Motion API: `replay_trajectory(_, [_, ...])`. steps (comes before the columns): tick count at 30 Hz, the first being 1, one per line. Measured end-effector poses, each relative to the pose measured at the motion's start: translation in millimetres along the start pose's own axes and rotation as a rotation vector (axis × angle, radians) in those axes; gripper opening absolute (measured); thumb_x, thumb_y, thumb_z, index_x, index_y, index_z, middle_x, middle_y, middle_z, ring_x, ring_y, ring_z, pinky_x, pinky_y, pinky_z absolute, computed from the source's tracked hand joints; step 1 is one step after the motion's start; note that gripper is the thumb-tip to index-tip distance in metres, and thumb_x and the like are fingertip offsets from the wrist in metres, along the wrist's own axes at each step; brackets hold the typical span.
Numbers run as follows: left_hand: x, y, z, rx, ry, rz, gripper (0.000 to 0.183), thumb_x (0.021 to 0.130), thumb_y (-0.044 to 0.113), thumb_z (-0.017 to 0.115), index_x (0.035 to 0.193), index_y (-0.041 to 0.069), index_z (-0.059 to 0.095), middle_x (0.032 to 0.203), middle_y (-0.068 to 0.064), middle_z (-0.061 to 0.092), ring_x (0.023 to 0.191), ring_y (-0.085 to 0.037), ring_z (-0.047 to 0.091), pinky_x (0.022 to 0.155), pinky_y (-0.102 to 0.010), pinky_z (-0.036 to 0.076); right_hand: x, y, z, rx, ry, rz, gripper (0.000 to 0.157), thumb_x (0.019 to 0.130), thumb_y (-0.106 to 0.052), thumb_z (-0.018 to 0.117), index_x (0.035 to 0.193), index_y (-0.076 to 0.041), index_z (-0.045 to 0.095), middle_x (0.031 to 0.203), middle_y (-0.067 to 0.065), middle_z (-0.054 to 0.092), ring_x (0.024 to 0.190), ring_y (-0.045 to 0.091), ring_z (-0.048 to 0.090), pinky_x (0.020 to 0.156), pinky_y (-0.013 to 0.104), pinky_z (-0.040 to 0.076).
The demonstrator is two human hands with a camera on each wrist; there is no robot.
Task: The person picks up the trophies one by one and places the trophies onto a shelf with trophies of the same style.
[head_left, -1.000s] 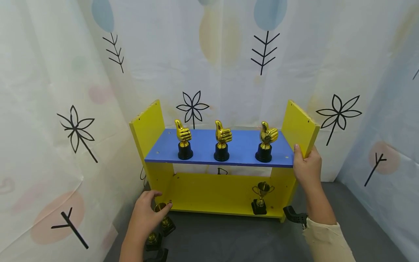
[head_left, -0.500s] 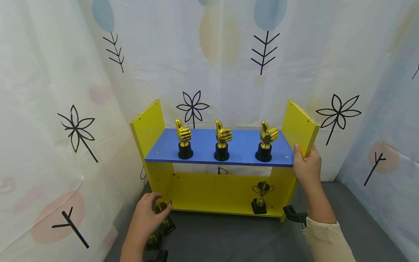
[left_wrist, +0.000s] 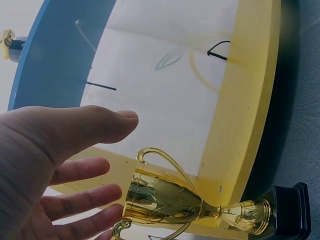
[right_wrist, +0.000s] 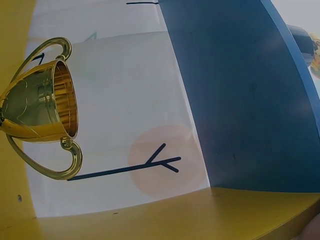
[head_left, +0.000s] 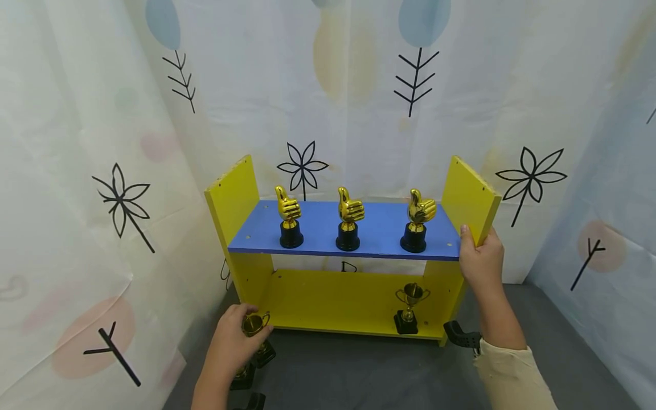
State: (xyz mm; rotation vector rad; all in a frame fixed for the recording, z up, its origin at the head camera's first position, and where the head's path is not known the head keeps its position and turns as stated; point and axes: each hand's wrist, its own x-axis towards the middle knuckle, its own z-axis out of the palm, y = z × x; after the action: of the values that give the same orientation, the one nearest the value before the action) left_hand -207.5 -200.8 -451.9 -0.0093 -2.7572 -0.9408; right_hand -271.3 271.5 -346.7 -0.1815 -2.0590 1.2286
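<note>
My left hand [head_left: 232,337] is spread around the rim of a gold trophy cup [head_left: 253,324] with a black base, at the shelf's front left. In the left wrist view the thumb stands apart from this gold trophy cup [left_wrist: 165,200], while the fingers come close to its rim; contact is unclear. Another trophy [head_left: 244,378] stands just nearer, partly hidden by the hand. My right hand [head_left: 483,262] grips the yellow right side panel [head_left: 468,196] of the shelf, its thumb on the front edge. A third trophy cup [head_left: 409,307] stands on the lower board at right.
Three gold thumbs-up trophies [head_left: 347,219] stand in a row on the blue shelf board [head_left: 318,228]. The yellow lower board [head_left: 328,302] lies beneath it. A dark grey cloth [head_left: 359,370] covers the surface in front. Patterned curtains [head_left: 359,114] hang behind and at both sides.
My left hand has shifted slightly right and lower, closer around the trophy cup's rim. The right hand has kept its hold on the side panel, and the shelf has not moved.
</note>
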Motion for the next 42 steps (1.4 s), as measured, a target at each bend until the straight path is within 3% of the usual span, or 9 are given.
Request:
replay_trajectory(13, [-0.8,-3.3,1.2,0.012,0.009,0.003,0.048,0.089,0.035,0.088,0.125,0.007,0.071,0.124,-0.014,0.066,0.112,-0.032,0.065,0.097,-0.056,0.057,1,2,0.1,0.006,-0.004,0.007,0.045,0.113,-0.033,0.05,0.139,0.003,0.057,0.124,0.022,0.067,0.101,0.026,0.062,0.074,0.01,0.042])
replay_trajectory(26, [-0.6,-5.7,1.0,0.021,-0.019,-0.022,0.05,0.09,0.035,0.087,0.128,0.006,0.071,0.127,-0.017,0.065,0.112,-0.033,0.066,0.095,-0.057,0.057,1,2,0.8,0.007,0.005,-0.021,0.043,0.112,-0.031,0.052,0.135,0.004,0.058,0.119,0.023,0.068,0.091,0.013,0.059,0.073,0.007,0.043])
replay_trajectory(42, [2.5,-12.4,5.0,0.044,-0.033,-0.013,0.045,0.092,0.031,0.084,0.126,0.004,0.073,0.127,-0.018,0.065,0.111,-0.034,0.068,0.092,-0.056,0.059,0,1,0.2,0.001,-0.003,0.0,0.045,0.113,-0.033,0.05,0.137,0.004,0.057,0.12,0.023,0.066,0.095,0.021,0.061,0.071,0.006,0.042])
